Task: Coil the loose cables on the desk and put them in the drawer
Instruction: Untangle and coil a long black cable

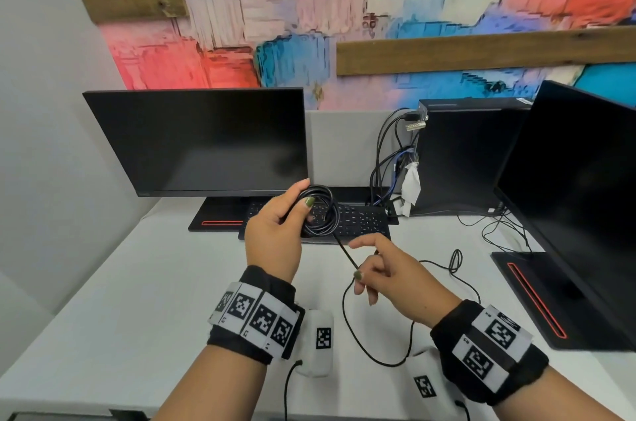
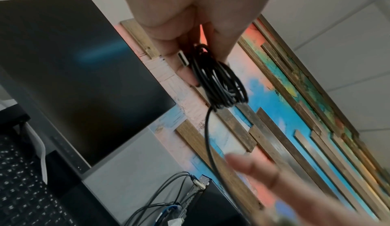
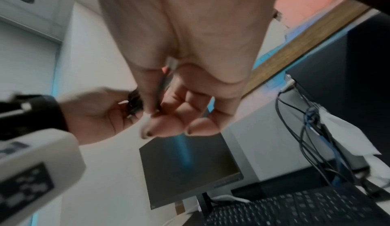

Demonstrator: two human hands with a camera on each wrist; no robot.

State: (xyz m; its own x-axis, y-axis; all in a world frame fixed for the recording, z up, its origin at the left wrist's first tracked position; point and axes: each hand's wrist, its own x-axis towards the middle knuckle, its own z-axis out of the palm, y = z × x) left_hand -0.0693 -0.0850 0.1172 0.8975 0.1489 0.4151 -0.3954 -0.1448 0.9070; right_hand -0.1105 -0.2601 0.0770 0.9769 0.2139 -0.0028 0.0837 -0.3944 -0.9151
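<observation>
My left hand is raised over the keyboard and grips a black cable coil of several loops between thumb and fingers. In the left wrist view the coil hangs from the fingers, with a USB plug lying against them. One loose strand runs down from the coil to my right hand, which pinches it between thumb and curled fingers, the index finger stretched out. From there the cable's tail loops over the white desk and trails off right. The right wrist view shows the strand passing through the fingers.
A dark monitor and a black keyboard stand behind my hands. To the right are a PC tower with plugged cables, a second monitor, and thin wires on the desk.
</observation>
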